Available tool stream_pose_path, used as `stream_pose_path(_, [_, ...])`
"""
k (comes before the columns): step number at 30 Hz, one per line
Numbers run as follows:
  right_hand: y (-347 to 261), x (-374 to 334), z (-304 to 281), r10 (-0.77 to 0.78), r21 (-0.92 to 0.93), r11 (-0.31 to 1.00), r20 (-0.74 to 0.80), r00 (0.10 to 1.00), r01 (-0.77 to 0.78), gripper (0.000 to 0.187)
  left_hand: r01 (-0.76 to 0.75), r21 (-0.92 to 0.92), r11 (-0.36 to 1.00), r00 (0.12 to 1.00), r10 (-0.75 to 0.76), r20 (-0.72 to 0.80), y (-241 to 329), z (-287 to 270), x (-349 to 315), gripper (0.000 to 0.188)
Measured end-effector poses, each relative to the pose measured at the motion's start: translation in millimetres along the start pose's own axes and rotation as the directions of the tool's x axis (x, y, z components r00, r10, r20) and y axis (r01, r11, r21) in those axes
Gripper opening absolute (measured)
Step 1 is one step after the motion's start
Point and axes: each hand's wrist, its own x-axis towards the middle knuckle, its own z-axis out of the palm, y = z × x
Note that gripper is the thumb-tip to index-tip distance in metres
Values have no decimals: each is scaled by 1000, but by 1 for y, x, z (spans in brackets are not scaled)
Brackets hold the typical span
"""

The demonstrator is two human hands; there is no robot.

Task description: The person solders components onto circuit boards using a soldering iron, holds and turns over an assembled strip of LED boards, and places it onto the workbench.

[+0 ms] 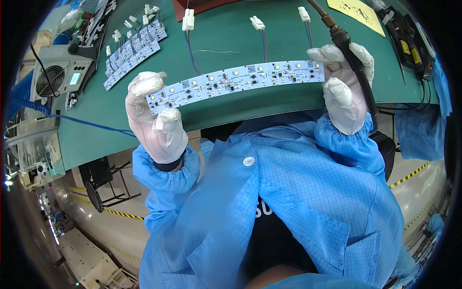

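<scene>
A long, slightly curved white LED circuit board (236, 80) spans between my two gloved hands, raised near the table's front edge. My left hand (159, 113) pinches its left end between thumb and fingers. At the right end, my right hand (344, 79) grips the board the same way. Thin red and blue wires lead from the board's far edge to three white connectors (257, 23). A dark rod with a ribbed collar (340, 36) and a thick black cable runs across my right hand; I cannot tell whether the fingers hold it.
Several similar LED boards (132, 52) with connectors lie at the far left of the green table (226, 107). A grey unit with a fan (60, 74) stands left of them. A yellow sheet (358, 14) and a black device (409, 45) are at the far right.
</scene>
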Motion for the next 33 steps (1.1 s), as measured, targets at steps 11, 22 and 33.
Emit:
stream_pose_path(11, [1, -1, -1, -7, 14, 1000, 1, 1000, 7, 60, 56, -11, 998, 998, -56, -22, 3, 2, -3, 60])
stream_pose_path(22, [-3, -2, 11, 70, -219, 971, -137, 988, -99, 38, 131, 21, 991, 990, -130, -46, 4, 1, -2, 56])
stream_pose_path(33, [-4, 0, 21, 72, -327, 930, -289, 955, -169, 30, 127, 169, 977, 992, -121, -46, 19, -1, 1, 55])
